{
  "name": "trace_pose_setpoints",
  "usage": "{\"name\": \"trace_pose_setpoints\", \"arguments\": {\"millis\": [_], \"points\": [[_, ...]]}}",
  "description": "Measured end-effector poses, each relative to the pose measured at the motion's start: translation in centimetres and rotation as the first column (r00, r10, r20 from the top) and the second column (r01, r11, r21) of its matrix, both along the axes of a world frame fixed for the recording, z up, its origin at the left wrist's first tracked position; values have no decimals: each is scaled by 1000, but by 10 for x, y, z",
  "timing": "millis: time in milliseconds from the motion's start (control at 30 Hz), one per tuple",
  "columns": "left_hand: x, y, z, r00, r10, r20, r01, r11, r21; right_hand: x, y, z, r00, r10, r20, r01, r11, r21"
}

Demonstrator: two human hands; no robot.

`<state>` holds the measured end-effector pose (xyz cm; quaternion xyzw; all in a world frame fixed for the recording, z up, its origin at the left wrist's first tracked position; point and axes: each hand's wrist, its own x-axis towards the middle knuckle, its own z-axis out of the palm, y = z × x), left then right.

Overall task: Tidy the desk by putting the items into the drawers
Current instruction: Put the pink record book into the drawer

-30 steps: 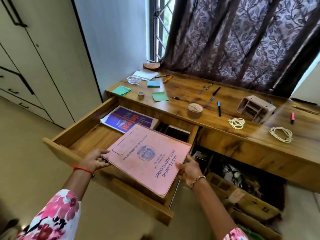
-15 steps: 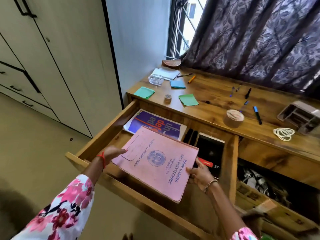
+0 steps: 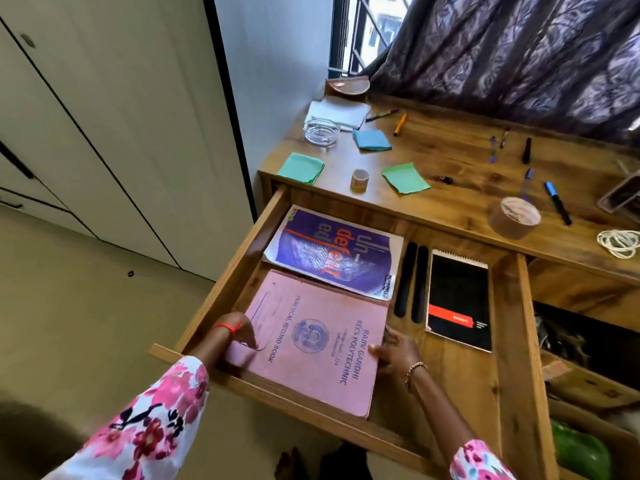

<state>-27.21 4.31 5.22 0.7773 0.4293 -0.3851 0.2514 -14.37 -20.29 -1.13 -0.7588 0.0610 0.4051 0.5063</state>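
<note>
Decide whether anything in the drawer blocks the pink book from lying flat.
Nothing visible does. The left hand and right hand hold the pink book in the drawer's near left part; the purple book lies just behind it, the notepad apart to its right.

On the left, pale wardrobe doors (image 3: pixel 104 133) with dark seams and black handles. Below, a beige floor (image 3: pixel 86 323). Beyond, a plain light wall (image 3: pixel 277 64) meeting a barred window (image 3: pixel 360 32), bright with daylight. Half covered by a purple patterned curtain (image 3: pixel 519 57) hanging behind the wooden desk (image 3: pixel 460 188).
</note>
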Motion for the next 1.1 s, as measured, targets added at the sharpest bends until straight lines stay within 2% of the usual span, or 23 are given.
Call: {"name": "trace_pose_setpoints", "arguments": {"millis": [167,300,433,733,867,1100], "points": [[4,15,-13,989,-143,-33,144,989,41,-4,12,-13,984,53,171,-28,989,-142],[3,28,-24,981,-184,-68,188,981,56,-7,28,-24,961,11,277,42,982,-185],[5,31,-27,985,-169,-22,170,981,88,-12,37,-23,930,-5,368,94,970,-224],[0,30,-51,986,-163,-39,168,966,198,-23,43,-28,916,71,395,48,957,-285],[1,24,-50,986,-166,32,152,952,265,-23,43,-27,905,104,413,25,955,-296],[14,17,-46,954,-281,107,229,909,348,-29,42,-21,890,145,433,-9,953,-302]]}}
